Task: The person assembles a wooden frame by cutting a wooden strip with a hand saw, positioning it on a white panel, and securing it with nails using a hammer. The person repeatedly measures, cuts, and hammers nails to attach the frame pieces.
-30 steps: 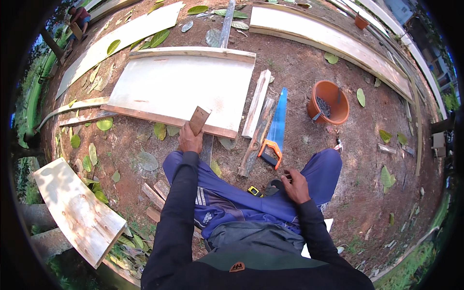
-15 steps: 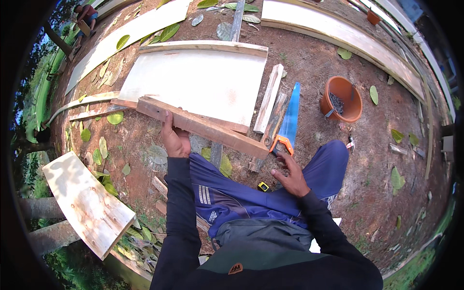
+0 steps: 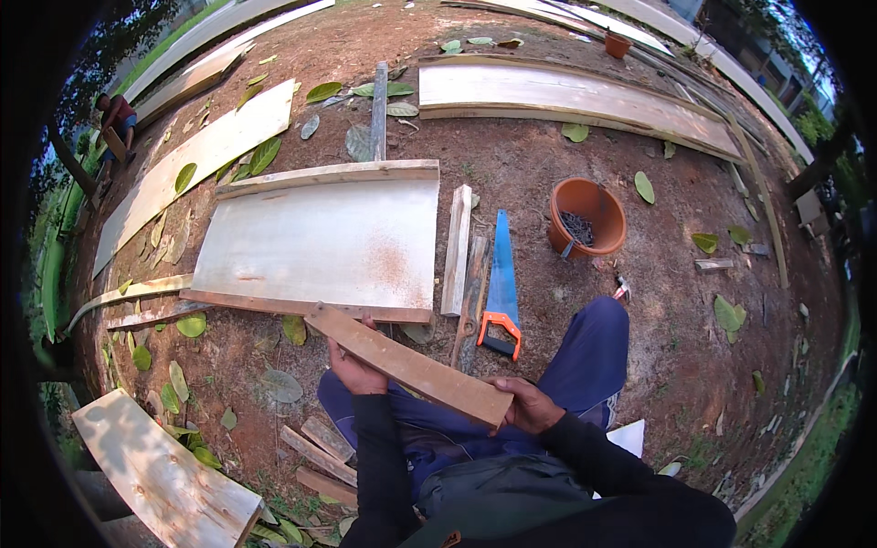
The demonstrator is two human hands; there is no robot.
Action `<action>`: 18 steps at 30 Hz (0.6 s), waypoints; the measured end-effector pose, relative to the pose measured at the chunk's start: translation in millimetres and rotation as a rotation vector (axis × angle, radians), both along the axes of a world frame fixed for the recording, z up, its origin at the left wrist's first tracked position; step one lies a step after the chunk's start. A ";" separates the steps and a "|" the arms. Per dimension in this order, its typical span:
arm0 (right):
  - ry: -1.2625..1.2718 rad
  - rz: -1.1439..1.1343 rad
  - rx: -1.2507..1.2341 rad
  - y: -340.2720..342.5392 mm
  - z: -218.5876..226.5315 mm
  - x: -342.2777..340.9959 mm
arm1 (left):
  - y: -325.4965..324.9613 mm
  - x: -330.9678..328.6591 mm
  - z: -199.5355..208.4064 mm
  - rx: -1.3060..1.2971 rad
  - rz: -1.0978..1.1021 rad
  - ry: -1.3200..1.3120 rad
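Note:
I hold a short brown wooden plank [image 3: 408, 365] across my lap with both hands. My left hand [image 3: 354, 370] grips it near its upper left end. My right hand [image 3: 525, 406] closes on its lower right end. Just beyond the plank lies a large pale plywood board [image 3: 320, 242] framed by wooden strips. A hand saw [image 3: 500, 283] with a blue blade and orange handle rests on the dirt to the right of that board, close to my right knee.
An orange pot [image 3: 586, 215] holding dark nails stands right of the saw. Long pale boards [image 3: 575, 96] lie farther off. Wood offcuts [image 3: 315, 447] sit by my left leg. Another person [image 3: 114, 123] crouches at the far left. Green leaves litter the dirt.
The plank, first held end-on in my left hand alone, has swung down across my lap. My right hand has left the saw handle and taken the plank's right end.

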State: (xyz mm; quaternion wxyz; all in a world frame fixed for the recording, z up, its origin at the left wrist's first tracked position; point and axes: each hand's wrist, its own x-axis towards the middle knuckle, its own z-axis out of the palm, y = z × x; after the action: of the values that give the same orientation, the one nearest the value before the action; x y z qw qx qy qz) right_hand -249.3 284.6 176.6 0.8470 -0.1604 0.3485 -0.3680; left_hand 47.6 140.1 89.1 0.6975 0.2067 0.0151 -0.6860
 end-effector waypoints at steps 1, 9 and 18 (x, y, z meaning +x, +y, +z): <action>-0.076 0.037 0.002 -2.0 8.2 4.1 | -3.4 -3.6 11.7 0.035 -0.009 0.042; 0.425 0.097 -0.342 -5.4 3.2 40.2 | 14.0 -51.0 35.0 0.009 -0.287 -0.243; 0.696 0.037 -0.487 -1.5 -21.5 59.3 | 91.9 -89.6 28.5 0.180 -0.402 -0.475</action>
State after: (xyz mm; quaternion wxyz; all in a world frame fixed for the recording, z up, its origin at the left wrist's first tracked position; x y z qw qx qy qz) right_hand -190.0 283.1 155.1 0.6228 -0.4766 0.5137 -0.3481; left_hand -42.0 231.9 117.6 0.5110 0.4208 -0.1283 -0.7384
